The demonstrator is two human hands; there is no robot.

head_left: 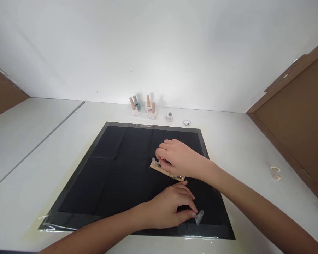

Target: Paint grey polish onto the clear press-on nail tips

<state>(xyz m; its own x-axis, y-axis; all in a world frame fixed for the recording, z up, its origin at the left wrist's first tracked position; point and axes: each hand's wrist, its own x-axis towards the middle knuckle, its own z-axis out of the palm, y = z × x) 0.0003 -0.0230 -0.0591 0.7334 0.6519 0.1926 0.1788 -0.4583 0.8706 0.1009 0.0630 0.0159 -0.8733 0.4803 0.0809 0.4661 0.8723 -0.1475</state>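
Note:
My left hand [172, 206] is low over the black mat, its thumb and index fingertip closed on a clear oval piece [199, 217] that sticks out to the right. Farther up, my right hand [177, 157] reaches in from the right with its fingers curled in a pinch. Beneath it lies a narrow tan strip [155, 166], partly covered by the hand. A small clear upright piece [154, 162] stands at the strip's left end, and small shiny coloured bits [178, 177] show at its right end. Whatever is between my right fingertips is hidden.
The black mat [108, 176] is taped to the white table. Behind it stand several nail polish bottles [153, 112], a small white pot with a dark top [169, 117] and a small white dish [187, 122]. Small round containers [275, 170] sit far right, near a brown panel [294, 95].

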